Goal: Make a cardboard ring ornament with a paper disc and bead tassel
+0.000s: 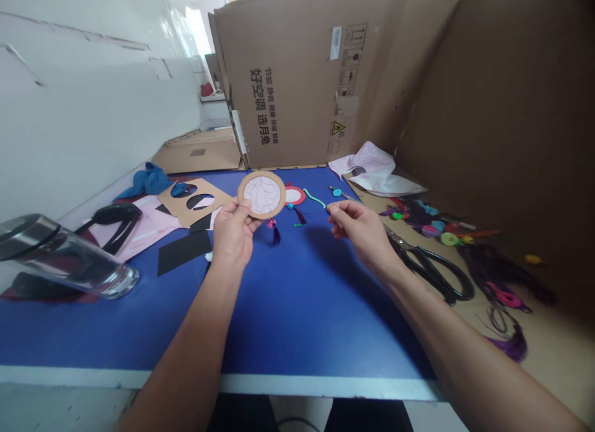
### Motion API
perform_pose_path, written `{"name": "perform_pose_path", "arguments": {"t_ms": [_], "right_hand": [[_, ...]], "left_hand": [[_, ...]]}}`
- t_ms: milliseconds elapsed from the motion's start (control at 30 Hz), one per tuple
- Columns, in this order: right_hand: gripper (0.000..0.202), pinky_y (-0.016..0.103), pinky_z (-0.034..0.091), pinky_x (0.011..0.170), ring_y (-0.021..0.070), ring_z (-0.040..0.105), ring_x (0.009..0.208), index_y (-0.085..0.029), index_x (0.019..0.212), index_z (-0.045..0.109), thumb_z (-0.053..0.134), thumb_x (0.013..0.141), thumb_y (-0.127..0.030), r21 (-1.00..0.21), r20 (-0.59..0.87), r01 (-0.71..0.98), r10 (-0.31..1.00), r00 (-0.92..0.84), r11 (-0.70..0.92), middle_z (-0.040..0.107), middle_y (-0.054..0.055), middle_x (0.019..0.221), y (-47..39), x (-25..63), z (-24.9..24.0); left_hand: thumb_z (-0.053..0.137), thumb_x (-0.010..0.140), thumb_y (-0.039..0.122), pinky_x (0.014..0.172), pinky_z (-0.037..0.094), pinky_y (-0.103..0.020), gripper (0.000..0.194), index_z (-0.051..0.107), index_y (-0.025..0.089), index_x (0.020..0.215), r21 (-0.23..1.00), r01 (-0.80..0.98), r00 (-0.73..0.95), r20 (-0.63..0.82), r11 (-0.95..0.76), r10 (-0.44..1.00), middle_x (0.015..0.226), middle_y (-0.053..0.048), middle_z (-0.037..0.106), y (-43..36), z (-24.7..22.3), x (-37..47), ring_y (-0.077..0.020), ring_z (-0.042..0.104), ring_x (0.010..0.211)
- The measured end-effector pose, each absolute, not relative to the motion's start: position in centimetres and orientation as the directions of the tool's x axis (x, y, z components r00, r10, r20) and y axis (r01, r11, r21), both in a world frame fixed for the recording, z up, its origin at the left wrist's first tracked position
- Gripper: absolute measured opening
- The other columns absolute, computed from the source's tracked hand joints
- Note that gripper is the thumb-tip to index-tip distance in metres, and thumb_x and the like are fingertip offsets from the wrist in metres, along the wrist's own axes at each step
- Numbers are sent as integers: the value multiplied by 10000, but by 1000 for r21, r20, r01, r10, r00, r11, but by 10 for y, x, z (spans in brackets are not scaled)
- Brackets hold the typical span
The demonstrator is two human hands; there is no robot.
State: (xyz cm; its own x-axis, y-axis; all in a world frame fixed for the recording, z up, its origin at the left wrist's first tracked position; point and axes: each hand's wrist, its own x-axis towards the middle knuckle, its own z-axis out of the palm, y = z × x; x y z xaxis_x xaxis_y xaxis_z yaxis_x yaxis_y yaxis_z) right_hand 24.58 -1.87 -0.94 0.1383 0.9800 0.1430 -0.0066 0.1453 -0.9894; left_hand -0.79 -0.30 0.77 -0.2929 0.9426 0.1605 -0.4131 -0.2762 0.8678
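My left hand (235, 227) grips a round cardboard frame (238, 195) by its lower left edge, raised over the blue table. Pale, dark-veined material (264, 193) fills the ring. To the right, my right hand (351, 220) is closed in a pinch above the table; what lies between its fingertips is too small to make out. A green cord (315, 198) ends close to those fingertips. Behind the frame lies a red-rimmed round ornament (296, 195) with a dark tassel (300, 216). Another purple tassel (276, 235) with a pink top shows just below the frame.
Large black-handled scissors (430, 264) lie at right among colourful clay pieces (449, 238) and dark threads. On the left are a glass bottle (88, 264), cut cardboard (179, 212), black paper (185, 252) and blue cloth (149, 181). A big cardboard box (297, 79) stands behind.
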Motion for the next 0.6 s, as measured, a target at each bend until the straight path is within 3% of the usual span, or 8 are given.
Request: {"name": "perform_pose_path", "arguments": {"t_ms": [233,433,600], "right_hand": [[249,266,497,558,135,611,606,-209,877,752,787,851,-453,-978,202,87,962,184,189,705,7,779,-13,253,-13],[311,280,496,556,147,614,596,-212,879,735,767,877,-520,-963,227,184,959,172,195,698,12,762,-9,256,-20],[321,297,511,570,165,640,602,-214,890,733,735,891,-535,-944,260,253,951,166,214,714,23,776,-7,254,-24]], "left_hand": [[895,868,309,752,674,-272,214,742,203,975,843,-407,-332,221,-351,917,1100,-99,860,-3,13,-17,-230,834,970],[915,843,327,770,682,-289,250,743,206,978,845,-410,-338,207,-342,918,1045,-83,862,-2,10,-18,-226,835,935],[917,845,345,862,691,-336,267,746,204,994,856,-394,-323,213,-336,922,1054,-90,864,-3,10,-15,-256,836,1021]]}}
